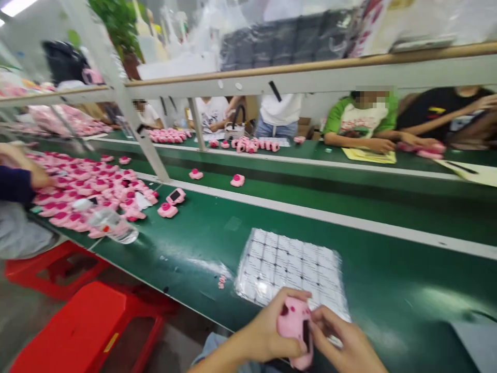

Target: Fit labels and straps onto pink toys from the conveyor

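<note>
A pink toy camera (294, 324) with a dark screen is held at the table's front edge, its long side roughly upright in the picture. My left hand (267, 331) is wrapped round its left side, thumb across the lower part. The bent fingers of my right hand (336, 331) touch its right edge beside the screen; whether they pinch something small is hidden. Just beyond both hands lies a plastic-wrapped sheet of white squares (289, 264). Tiny pink pieces (221, 281) rest on the green table left of the sheet.
Many pink toy cameras (89, 181) cover the table at left, beside a clear bottle (112, 225). Two more (194, 174) (237, 180) sit on the sunken green strip. Red stools (77, 326) stand at lower left. People work across the table; another person's arm (27, 166) reaches in at left.
</note>
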Demonstrator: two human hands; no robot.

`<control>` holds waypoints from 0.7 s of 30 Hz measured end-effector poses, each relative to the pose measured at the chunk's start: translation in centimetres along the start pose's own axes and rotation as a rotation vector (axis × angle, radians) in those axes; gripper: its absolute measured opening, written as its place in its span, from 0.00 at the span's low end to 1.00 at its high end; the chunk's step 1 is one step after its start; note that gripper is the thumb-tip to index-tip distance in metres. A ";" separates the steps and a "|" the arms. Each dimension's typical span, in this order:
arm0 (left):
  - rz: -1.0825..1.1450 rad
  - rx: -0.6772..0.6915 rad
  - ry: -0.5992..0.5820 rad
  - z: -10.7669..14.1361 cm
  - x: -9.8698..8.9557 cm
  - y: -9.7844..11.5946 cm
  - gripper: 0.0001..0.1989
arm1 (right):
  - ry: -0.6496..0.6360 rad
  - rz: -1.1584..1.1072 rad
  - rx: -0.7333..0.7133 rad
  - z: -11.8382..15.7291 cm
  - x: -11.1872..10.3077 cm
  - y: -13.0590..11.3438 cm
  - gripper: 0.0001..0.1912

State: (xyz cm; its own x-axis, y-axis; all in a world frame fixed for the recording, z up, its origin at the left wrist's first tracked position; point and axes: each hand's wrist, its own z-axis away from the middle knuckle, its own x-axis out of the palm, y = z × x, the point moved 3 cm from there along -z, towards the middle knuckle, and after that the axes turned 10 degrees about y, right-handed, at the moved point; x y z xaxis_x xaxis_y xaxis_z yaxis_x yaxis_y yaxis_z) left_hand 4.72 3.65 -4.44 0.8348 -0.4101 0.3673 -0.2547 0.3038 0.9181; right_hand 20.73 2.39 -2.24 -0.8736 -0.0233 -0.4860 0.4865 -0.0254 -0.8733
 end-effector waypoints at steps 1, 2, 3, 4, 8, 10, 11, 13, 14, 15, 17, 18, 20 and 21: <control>0.007 0.027 -0.009 0.2 0.2 0.6 0.39 | 0.004 0.014 -0.019 0.0 -0.1 -0.1 0.11; 0.001 0.047 -0.020 0.3 0.4 1.1 0.37 | 0.014 0.032 -0.032 0.0 -0.2 -0.3 0.10; -0.007 0.061 -0.029 0.3 0.5 1.4 0.36 | 0.013 0.059 -0.040 0.1 -0.3 -0.6 0.08; -0.014 0.069 -0.040 0.3 0.6 1.6 0.35 | 0.009 0.093 -0.042 0.2 -0.3 -0.8 0.07; 0.008 0.088 -0.078 0.4 1.1 1.4 0.36 | 0.035 0.261 -0.011 0.9 -0.4 -1.6 0.06; -0.010 0.117 -0.079 0.4 1.2 1.3 0.36 | 0.068 0.345 -0.018 1.3 -0.3 -1.8 0.07; -0.024 0.133 -0.075 0.4 1.3 1.2 0.36 | 0.083 0.379 -0.032 1.5 -0.3 -1.8 0.07; -0.043 0.159 -0.058 0.4 1.3 1.2 0.35 | 0.114 0.406 -0.064 1.8 -0.2 -1.8 0.08; -0.045 0.168 -0.049 0.4 1.4 1.3 0.36 | 0.127 0.395 -0.076 1.9 -0.2 -1.8 0.09; -0.043 0.176 -0.044 0.5 1.4 1.4 0.36 | 0.139 0.367 -0.085 2.1 -0.2 -1.8 0.09; -0.022 0.195 -0.047 0.7 1.4 1.6 0.37 | 0.163 0.260 -0.100 2.3 -0.3 -2.0 0.11; -0.003 0.205 -0.053 0.8 1.5 1.8 0.37 | 0.167 0.185 -0.100 2.5 -0.4 -2.1 0.11; 0.024 0.226 -0.059 1.1 1.5 2.1 0.36 | 0.141 0.026 -0.075 2.6 -0.5 -2.4 0.11; 0.026 0.235 -0.062 1.2 1.6 2.3 0.36 | 0.119 -0.044 -0.054 2.7 -0.6 -2.5 0.12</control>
State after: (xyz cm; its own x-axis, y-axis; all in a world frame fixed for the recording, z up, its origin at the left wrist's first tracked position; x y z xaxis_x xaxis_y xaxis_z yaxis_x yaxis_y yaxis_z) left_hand 4.82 2.66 -1.53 0.7969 -0.4585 0.3935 -0.3888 0.1093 0.9148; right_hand 20.03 -0.22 0.29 -0.8903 0.0959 -0.4452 0.4497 0.0305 -0.8927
